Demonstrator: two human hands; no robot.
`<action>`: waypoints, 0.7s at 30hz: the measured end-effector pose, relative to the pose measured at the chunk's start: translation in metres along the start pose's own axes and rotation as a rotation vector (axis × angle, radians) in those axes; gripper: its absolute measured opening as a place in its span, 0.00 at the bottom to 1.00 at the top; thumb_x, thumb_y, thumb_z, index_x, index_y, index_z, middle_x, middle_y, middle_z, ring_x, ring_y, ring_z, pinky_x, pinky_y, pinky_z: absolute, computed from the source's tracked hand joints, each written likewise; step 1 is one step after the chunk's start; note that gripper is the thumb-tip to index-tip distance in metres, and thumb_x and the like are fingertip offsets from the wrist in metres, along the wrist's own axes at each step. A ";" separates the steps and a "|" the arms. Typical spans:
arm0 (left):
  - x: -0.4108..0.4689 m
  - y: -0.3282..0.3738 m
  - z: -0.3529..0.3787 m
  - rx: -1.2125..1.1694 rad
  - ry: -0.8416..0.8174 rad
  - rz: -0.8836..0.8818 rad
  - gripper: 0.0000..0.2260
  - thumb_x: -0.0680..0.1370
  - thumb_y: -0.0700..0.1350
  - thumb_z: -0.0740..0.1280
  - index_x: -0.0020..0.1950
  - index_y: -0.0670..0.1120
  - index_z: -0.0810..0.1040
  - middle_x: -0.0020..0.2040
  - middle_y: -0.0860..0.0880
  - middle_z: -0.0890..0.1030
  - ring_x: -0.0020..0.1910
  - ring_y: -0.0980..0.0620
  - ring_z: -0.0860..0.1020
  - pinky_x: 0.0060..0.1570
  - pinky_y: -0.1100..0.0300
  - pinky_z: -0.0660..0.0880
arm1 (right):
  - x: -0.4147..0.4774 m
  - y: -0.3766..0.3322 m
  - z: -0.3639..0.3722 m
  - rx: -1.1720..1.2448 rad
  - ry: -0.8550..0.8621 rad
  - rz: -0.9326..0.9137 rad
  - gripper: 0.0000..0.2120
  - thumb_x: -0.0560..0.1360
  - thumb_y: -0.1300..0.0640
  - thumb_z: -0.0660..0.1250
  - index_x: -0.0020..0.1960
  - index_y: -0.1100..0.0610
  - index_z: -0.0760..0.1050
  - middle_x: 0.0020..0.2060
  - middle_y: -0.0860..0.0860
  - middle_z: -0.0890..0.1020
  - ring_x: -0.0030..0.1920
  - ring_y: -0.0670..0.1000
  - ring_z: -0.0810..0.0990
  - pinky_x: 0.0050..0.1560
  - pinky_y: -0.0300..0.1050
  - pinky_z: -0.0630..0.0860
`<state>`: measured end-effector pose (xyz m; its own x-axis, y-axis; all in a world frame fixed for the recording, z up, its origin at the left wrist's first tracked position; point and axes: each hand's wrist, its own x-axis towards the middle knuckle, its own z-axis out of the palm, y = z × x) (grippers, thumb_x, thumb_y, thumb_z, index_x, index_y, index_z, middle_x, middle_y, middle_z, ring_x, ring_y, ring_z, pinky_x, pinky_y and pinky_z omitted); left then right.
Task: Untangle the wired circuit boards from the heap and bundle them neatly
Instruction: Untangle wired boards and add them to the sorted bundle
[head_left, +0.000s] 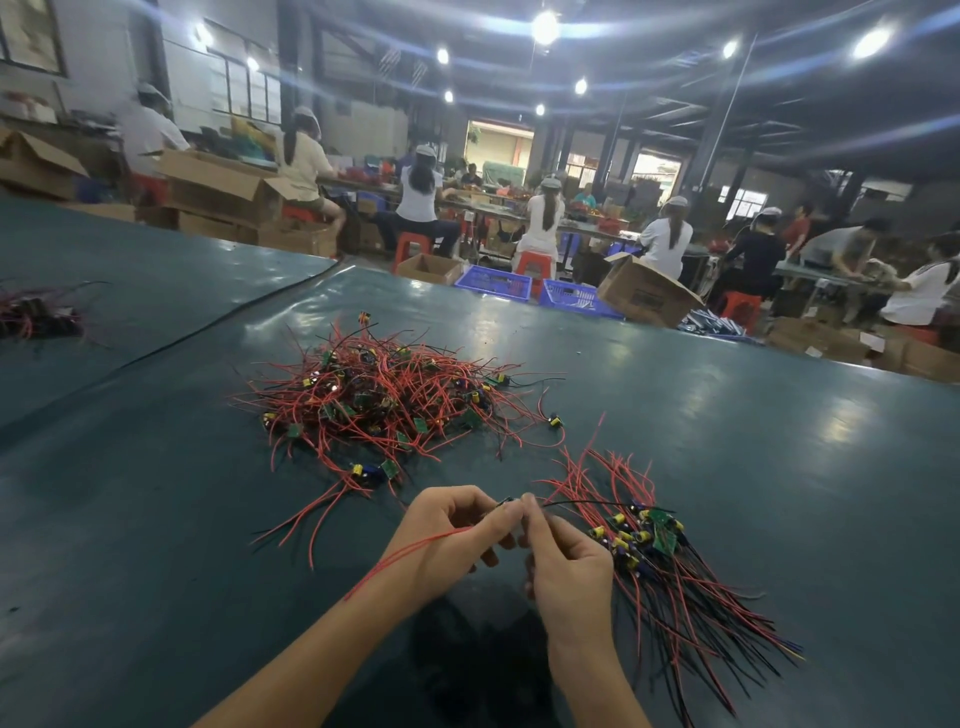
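Both hands are up off the table (779, 441), between heap (395, 395) and bundle (654, 551). Left hand (452, 530) and right hand (566, 566) have fingers curled, thumb and forefinger of each pinching the same piece (506, 502) where the fingertips meet. Only a dark sliver shows there, so I can't tell if they hold the board itself or just its leads.

Risks from here:
- Black wire (587, 503) runs from the pinch out over the boards in the bundle. If it is hooked on one, a pull likely drags the bundle apart.
- Red wire (410, 553) lies across the left hand and wrist, end hanging free. It could catch on a wrist turn and yank the piece out of the pinch.
- If the grip is on the leads only, tugging loads the solder joints, and a wire could tear off.
- The bundle is already fanned. Boards sit together, but the wire ends splay wide at both ends. Laying this piece down crooked makes tying harder.
- A stray board (374, 470) lies at the heap's near edge, its red leads trailing toward the left hand. A forearm sweep could pull it, and part of the heap, along.
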<state>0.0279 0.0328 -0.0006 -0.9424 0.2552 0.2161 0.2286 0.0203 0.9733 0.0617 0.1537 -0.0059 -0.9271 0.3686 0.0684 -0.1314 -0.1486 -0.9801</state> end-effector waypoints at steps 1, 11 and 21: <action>0.000 -0.001 0.000 0.022 -0.012 0.007 0.16 0.69 0.59 0.71 0.39 0.45 0.82 0.35 0.48 0.85 0.31 0.54 0.82 0.29 0.67 0.73 | 0.000 0.000 0.002 -0.002 -0.010 -0.005 0.11 0.75 0.55 0.70 0.36 0.56 0.86 0.25 0.47 0.79 0.25 0.40 0.74 0.28 0.32 0.72; -0.001 0.000 -0.002 0.063 -0.163 -0.010 0.11 0.75 0.47 0.73 0.33 0.47 0.80 0.31 0.48 0.83 0.31 0.54 0.79 0.32 0.64 0.73 | 0.016 0.003 -0.008 0.125 0.163 0.133 0.12 0.77 0.54 0.69 0.38 0.56 0.86 0.28 0.51 0.74 0.26 0.47 0.70 0.26 0.40 0.69; -0.004 0.009 -0.003 -0.045 -0.207 -0.033 0.13 0.70 0.46 0.72 0.27 0.45 0.74 0.25 0.47 0.77 0.25 0.53 0.75 0.31 0.63 0.73 | 0.029 -0.005 -0.030 0.314 0.358 0.089 0.12 0.79 0.55 0.67 0.40 0.58 0.83 0.29 0.48 0.70 0.21 0.42 0.60 0.18 0.34 0.58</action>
<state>0.0331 0.0292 0.0079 -0.8779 0.4485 0.1680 0.1828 -0.0105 0.9831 0.0457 0.1931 -0.0050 -0.7680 0.6259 -0.1357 -0.2075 -0.4436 -0.8719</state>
